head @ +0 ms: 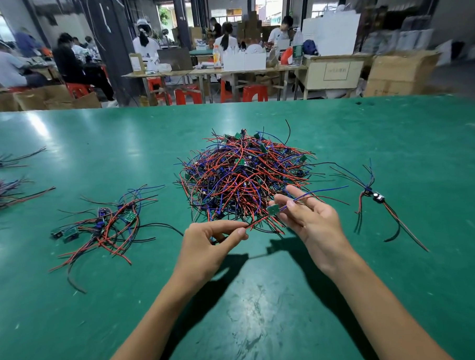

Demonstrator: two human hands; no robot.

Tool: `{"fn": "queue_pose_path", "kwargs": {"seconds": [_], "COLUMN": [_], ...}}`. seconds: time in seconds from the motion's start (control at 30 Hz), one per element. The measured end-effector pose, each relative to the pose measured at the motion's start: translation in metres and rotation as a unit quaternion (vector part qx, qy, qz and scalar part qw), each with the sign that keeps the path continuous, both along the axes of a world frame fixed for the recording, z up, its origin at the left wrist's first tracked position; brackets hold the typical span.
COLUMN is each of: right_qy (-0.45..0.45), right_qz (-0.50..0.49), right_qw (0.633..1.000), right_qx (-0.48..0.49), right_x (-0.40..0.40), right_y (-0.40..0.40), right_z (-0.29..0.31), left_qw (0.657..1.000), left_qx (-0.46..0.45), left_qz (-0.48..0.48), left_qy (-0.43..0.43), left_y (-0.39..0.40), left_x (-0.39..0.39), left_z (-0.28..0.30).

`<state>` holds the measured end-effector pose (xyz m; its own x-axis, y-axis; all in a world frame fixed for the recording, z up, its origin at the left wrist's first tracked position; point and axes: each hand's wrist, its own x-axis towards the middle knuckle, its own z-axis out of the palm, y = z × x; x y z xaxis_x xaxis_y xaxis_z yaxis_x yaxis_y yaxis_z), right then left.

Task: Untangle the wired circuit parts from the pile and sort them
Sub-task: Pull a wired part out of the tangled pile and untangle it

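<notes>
The tangled pile (244,176) of red, blue and black wired circuit parts sits on the green mat (263,301) at twelve o'clock from both hands, just beyond the fingertips; one part is stretched between them, its long axis running nine to three o'clock. The left hand (209,243) pinches the red wire end (253,225) between thumb and forefinger, the other fingers curled; the right hand (306,215) lies palm-up and mostly spread, thumb and forefinger nipping the small green board (273,209), its blue wire trailing off toward two o'clock. The sorted heap (105,226) lies at nine o'clock, nearer the left hand; a smaller sorted bunch (373,195) lies at three o'clock, nearer the right; whether the stretched wires are clear of the pile I cannot tell.
</notes>
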<state>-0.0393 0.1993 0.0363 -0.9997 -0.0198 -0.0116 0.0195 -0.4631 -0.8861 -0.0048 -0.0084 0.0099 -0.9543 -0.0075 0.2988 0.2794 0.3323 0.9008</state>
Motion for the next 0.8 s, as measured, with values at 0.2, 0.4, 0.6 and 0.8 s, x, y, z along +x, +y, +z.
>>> {"fn": "queue_pose_path", "kwargs": {"seconds": [0.2,0.4,0.6,0.8], "right_qy": [0.007,0.047,0.112,-0.139], "right_qz": [-0.007,-0.179,-0.372,-0.144], "right_qw": [1.000,0.980,0.853,0.636], "right_qx": [-0.006,0.068,0.347,0.745], "right_x": [0.001,0.000,-0.058,-0.112], "right_y": [-0.002,0.001,0.073,0.144], "right_z": [0.000,0.010,0.042,0.004], "left_qw": [0.999,0.991,0.994,0.996], "left_qx": [0.039,0.133,0.104,0.081], "left_qz": [0.004,-0.001,0.019,0.019], "left_qy": [-0.013,-0.033,-0.021,-0.026], "left_y": [0.003,0.006,0.003,0.005], "left_x": [0.001,0.002,0.000,0.001], "left_z": [0.001,0.006,0.002,0.002]}}
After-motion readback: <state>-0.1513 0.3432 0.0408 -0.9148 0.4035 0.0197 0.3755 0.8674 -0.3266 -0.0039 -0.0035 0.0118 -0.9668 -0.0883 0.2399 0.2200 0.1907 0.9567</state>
